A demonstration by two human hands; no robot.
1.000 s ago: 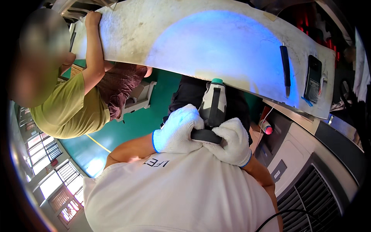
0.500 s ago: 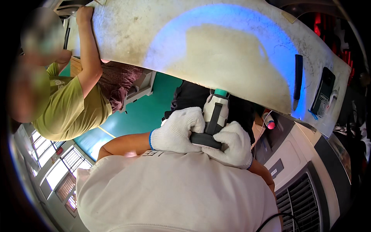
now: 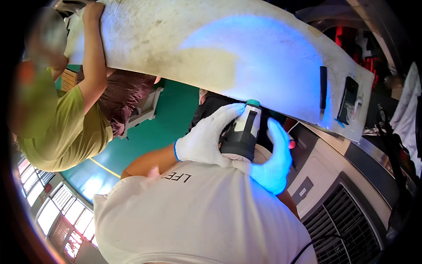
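Note:
A white, grey and black barrel-shaped device (image 3: 245, 132) with a teal end stands in front of my chest, by the table's near edge. Its exact kind I cannot make out. My left hand (image 3: 206, 137), in a white knit glove with a blue cuff, wraps its left side, fingers reaching toward the teal end. At the device's right and lower end is my right hand (image 3: 276, 159), gloved alike and lit blue. Its fingers stretch upward, apart from the barrel, while the thumb side lies near the dark base. Contact there is partly hidden.
The long pale table (image 3: 145, 48) carries a blue patch of light. On its right end lie a black-handled knife (image 3: 323, 90) and a dark phone (image 3: 348, 99). A person in a green shirt (image 3: 66, 127) sits at the left, an arm on the table. A vented appliance (image 3: 343, 220) stands right.
My right hand has opened from its grip at the device's base and now has its fingers raised. The device is turned more upright, and my left hand has moved up along it.

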